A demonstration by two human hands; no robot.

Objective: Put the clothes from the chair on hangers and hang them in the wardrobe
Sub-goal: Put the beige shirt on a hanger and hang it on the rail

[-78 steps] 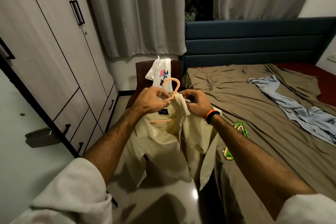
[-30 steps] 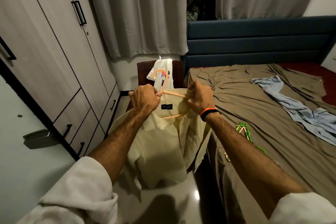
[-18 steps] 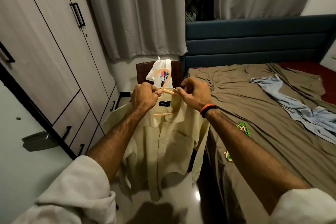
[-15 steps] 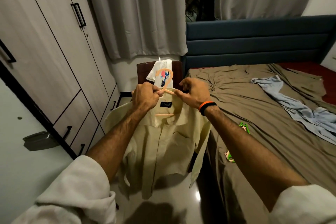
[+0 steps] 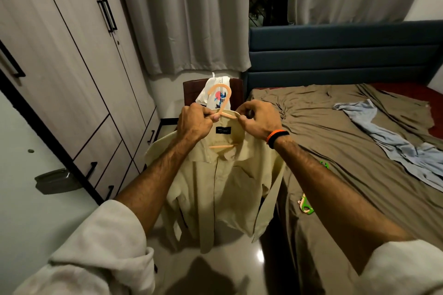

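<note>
Head view: a cream shirt [image 5: 223, 189] is being held up before the chair [image 5: 191, 88] on an orange hanger [image 5: 221, 103] (hook upward). Its collar is being pinched by the left hand [image 5: 194, 123] and right hand [image 5: 260, 122]. Wardrobe [image 5: 72, 55] doors are being kept closed.

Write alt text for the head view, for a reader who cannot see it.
Two hands, left and right, hold a pale yellow shirt at its collar on a peach hanger, in front of a chair draped with a white garment. A closed wardrobe stands to the left; a bed with a blue garment and green hangers lies to the right.
</note>
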